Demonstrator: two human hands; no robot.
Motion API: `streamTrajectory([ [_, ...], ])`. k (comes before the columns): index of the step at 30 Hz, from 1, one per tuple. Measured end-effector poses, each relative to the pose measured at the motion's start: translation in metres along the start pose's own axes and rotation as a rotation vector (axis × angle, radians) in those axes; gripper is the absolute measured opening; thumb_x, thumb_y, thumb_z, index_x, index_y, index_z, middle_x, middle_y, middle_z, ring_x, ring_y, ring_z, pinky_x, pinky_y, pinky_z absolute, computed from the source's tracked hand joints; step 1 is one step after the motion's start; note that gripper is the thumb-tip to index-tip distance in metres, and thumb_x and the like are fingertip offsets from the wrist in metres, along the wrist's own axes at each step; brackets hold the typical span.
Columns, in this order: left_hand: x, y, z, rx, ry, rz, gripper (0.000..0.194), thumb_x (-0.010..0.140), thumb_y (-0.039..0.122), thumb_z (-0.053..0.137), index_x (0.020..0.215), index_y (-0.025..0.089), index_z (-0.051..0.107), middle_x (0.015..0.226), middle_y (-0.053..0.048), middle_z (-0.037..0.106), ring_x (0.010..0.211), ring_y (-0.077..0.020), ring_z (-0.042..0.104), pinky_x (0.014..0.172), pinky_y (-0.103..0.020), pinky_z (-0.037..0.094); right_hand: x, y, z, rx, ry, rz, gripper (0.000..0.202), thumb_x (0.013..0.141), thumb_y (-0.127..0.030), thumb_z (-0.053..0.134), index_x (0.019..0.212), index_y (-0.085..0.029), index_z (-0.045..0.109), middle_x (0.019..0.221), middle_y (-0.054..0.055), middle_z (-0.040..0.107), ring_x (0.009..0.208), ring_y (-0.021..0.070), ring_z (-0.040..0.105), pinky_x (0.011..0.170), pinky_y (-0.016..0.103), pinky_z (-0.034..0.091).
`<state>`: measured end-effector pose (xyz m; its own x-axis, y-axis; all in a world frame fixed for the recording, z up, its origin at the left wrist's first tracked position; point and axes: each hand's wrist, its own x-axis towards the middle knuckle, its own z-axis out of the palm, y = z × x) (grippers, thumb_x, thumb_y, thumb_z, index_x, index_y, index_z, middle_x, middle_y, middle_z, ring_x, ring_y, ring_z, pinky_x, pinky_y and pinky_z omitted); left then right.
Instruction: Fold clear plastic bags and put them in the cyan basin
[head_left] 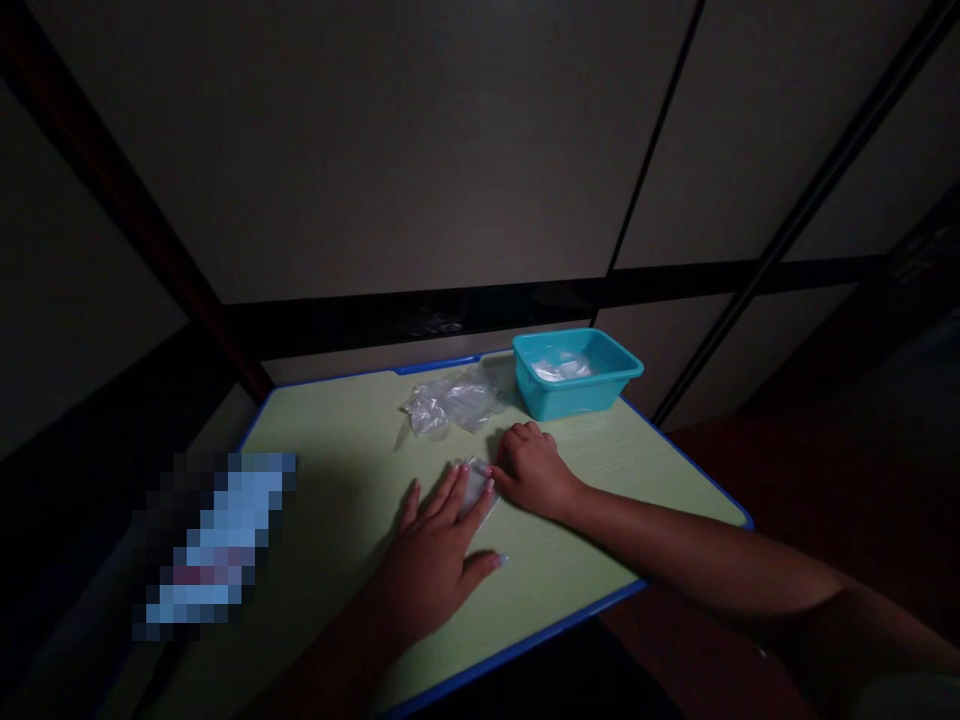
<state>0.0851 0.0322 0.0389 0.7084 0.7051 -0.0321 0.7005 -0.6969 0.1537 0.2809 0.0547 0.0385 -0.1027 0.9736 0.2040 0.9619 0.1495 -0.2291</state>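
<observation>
A small folded piece of clear plastic (pixel 475 484) lies on the pale green table (pixel 585 545). My left hand (pixel 439 550) rests over its left side, palm down with the fingers spread. At its right edge is my right hand (pixel 536 470), its fingers curled and the thumb touching the plastic; whether they pinch it is hard to tell. Crumpled clear plastic bags (pixel 457 400) lie just beyond my hands. Behind my right hand stands a turquoise basket (pixel 574 400) with more clear plastic (pixel 562 368) inside.
The table has a blue rim (pixel 525 645). A pixelated bright object (pixel 225 535) is at the left edge. Behind the table rise grey panels (pixel 420 150) with a dark horizontal band. The reddish floor (pixel 705 460) shows at the right.
</observation>
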Motion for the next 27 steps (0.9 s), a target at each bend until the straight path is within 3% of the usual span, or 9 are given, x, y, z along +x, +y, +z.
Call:
streamTrajectory([
  [4, -0.002, 0.006, 0.004, -0.031, -0.047, 0.022, 0.073, 0.089, 0.054, 0.048, 0.151, 0.023, 0.024, 0.158, -0.009, 0.013, 0.147, -0.0295, 0.008, 0.114, -0.061, 0.015, -0.005, -0.006, 0.003, -0.058, -0.026, -0.006, 0.021, 0.087, -0.035, 0.058, 0.088, -0.014, 0.06, 0.1, 0.013, 0.058, 0.098, 0.0263, 0.046, 0.078, 0.037, 0.034],
  [10, -0.003, 0.006, 0.006, -0.1, 0.028, 0.02, 0.071, 0.086, 0.053, 0.054, 0.147, 0.021, 0.036, 0.155, -0.019, 0.026, 0.145, -0.0351, 0.013, 0.112, -0.063, 0.018, -0.001, -0.005, 0.003, 0.098, -0.081, 0.009, 0.013, 0.084, -0.028, 0.063, 0.077, -0.016, 0.061, 0.095, 0.009, 0.059, 0.094, 0.0227, 0.047, 0.073, 0.032, 0.03],
  [14, 0.005, 0.001, 0.01, -0.32, 0.266, -0.037, 0.054, 0.087, 0.04, 0.055, 0.134, 0.012, 0.049, 0.149, -0.023, 0.039, 0.142, -0.0342, 0.028, 0.112, -0.056, 0.028, 0.0, -0.003, 0.001, 0.268, -0.03, -0.004, 0.011, 0.083, -0.023, 0.063, 0.075, -0.016, 0.059, 0.082, 0.004, 0.061, 0.087, 0.0198, 0.05, 0.074, 0.031, 0.03],
  [17, 0.015, -0.008, 0.016, -0.574, 0.462, -0.142, 0.05, 0.085, 0.034, 0.055, 0.131, 0.013, 0.047, 0.139, -0.022, 0.051, 0.131, -0.0312, 0.046, 0.105, -0.049, 0.041, -0.001, 0.0, 0.0, 0.467, -0.058, -0.041, 0.013, 0.085, -0.022, 0.06, 0.075, -0.018, 0.055, 0.07, -0.001, 0.059, 0.071, 0.0147, 0.05, 0.071, 0.028, 0.031],
  [20, 0.023, -0.019, 0.021, -0.766, 0.503, -0.269, 0.052, 0.081, 0.032, 0.06, 0.129, 0.016, 0.048, 0.121, -0.015, 0.062, 0.111, -0.0278, 0.061, 0.091, -0.044, 0.051, -0.002, 0.004, 0.003, 0.666, -0.102, -0.074, 0.015, 0.086, -0.024, 0.057, 0.074, -0.019, 0.049, 0.064, -0.004, 0.053, 0.06, 0.0115, 0.046, 0.062, 0.025, 0.031],
  [24, 0.027, -0.025, 0.018, -0.713, 0.562, -0.312, 0.044, 0.079, 0.029, 0.062, 0.12, 0.017, 0.054, 0.115, -0.013, 0.063, 0.097, -0.025, 0.063, 0.082, -0.041, 0.054, -0.001, 0.007, 0.009, 0.834, -0.116, -0.104, 0.015, 0.083, -0.028, 0.055, 0.074, -0.02, 0.046, 0.066, -0.003, 0.05, 0.061, 0.012, 0.044, 0.056, 0.022, 0.031],
  [27, 0.023, -0.018, 0.01, -0.494, 0.66, -0.168, 0.042, 0.078, 0.03, 0.064, 0.116, 0.016, 0.057, 0.118, -0.014, 0.061, 0.11, -0.0286, 0.057, 0.093, -0.046, 0.049, 0.001, 0.008, 0.011, 0.904, -0.103, -0.08, 0.021, 0.081, -0.036, 0.056, 0.073, -0.02, 0.046, 0.065, -0.003, 0.048, 0.061, 0.0118, 0.043, 0.055, 0.022, 0.031],
])
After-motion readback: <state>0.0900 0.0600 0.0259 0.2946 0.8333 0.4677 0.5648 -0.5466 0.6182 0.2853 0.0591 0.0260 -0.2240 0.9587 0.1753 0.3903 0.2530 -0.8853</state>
